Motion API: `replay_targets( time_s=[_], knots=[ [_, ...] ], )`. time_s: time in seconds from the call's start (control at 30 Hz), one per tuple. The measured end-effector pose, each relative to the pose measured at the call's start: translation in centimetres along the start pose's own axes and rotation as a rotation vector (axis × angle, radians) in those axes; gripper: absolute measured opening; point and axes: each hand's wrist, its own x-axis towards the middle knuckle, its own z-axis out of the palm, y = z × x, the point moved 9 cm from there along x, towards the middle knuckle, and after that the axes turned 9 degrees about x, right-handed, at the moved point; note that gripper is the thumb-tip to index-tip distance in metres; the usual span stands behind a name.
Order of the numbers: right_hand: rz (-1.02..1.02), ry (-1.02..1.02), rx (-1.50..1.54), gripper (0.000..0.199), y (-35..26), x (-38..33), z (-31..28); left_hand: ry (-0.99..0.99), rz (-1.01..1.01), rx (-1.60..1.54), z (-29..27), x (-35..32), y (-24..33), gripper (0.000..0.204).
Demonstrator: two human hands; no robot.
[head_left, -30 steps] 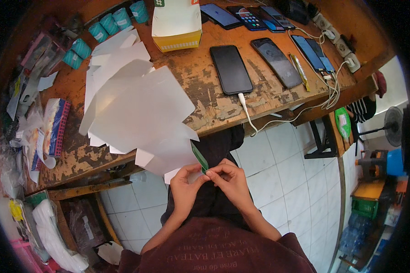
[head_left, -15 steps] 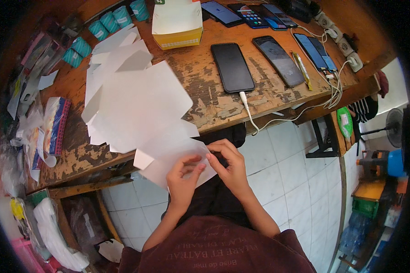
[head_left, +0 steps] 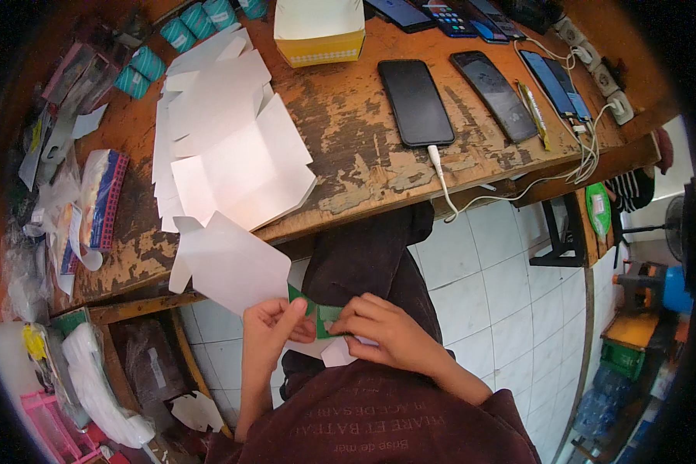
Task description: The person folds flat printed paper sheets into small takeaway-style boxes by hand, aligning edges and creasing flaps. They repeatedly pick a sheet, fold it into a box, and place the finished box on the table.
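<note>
Over my lap I hold a flat cardboard box blank (head_left: 236,267), white on one face, with green showing on the parts folded up between my hands. My left hand (head_left: 271,331) is closed on its edge, thumb against the green part. My right hand (head_left: 383,332) pinches the folded flaps at the near end, fingers bent. The blank's wide far panel slants up toward the table edge. A stack of similar white blanks (head_left: 224,139) lies on the table just beyond. Some folds are hidden behind my fingers.
On the worn wooden table (head_left: 348,189) stand a folded yellow-and-white box (head_left: 319,35) and several teal rolls (head_left: 197,22). A black phone (head_left: 416,102) with a white charging cable (head_left: 441,179) lies right, near other phones. Plastic-wrapped items (head_left: 100,387) crowd the lower left.
The blank has come off the stack toward me and turned, so its green face and folded flaps now show between my hands. My right hand has moved down toward my body.
</note>
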Motion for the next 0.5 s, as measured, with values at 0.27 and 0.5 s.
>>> replay_targets(
  time_s=[0.27,0.5],
  knots=[
    [-0.067,-0.154,-0.141,0.028,-2.3,-0.8,2.3,-0.033,0.022,-0.011,-2.2,-2.6,0.3,0.022],
    [-0.073,-0.001,-0.071,0.021,-2.0,-0.6,1.9,0.019,0.051,0.088,-3.5,-3.3,0.1,0.018]
  ],
)
